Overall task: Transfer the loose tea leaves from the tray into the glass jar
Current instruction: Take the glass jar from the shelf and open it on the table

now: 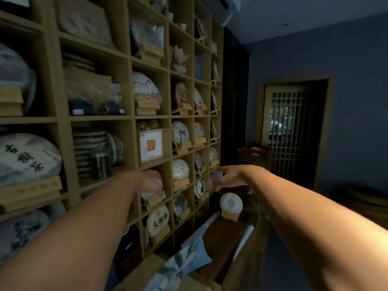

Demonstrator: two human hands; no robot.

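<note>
Your left hand (150,182) reaches into a lower cell of the wooden shelf (128,118) and rests over a wrapped tea cake (151,193) on its small stand; whether the fingers actually grip it cannot be determined through the blur. Your right hand (227,178) is extended toward the shelf's far end, fingers spread and relaxed, beside a small pale object (216,175) that it may or may not be touching. Neither the tray of loose leaves nor a confirmed task jar is in view; a dark-filled glass jar (101,165) stands in a cell to the left, but it cannot be established that this is the one required. Judged risks: both arms are stretched out in dim light, so a careless sweep could tip a cake off its stand or knock the round cake (231,203) displayed on the low table (222,234) below. Transfer has not begun.
</note>
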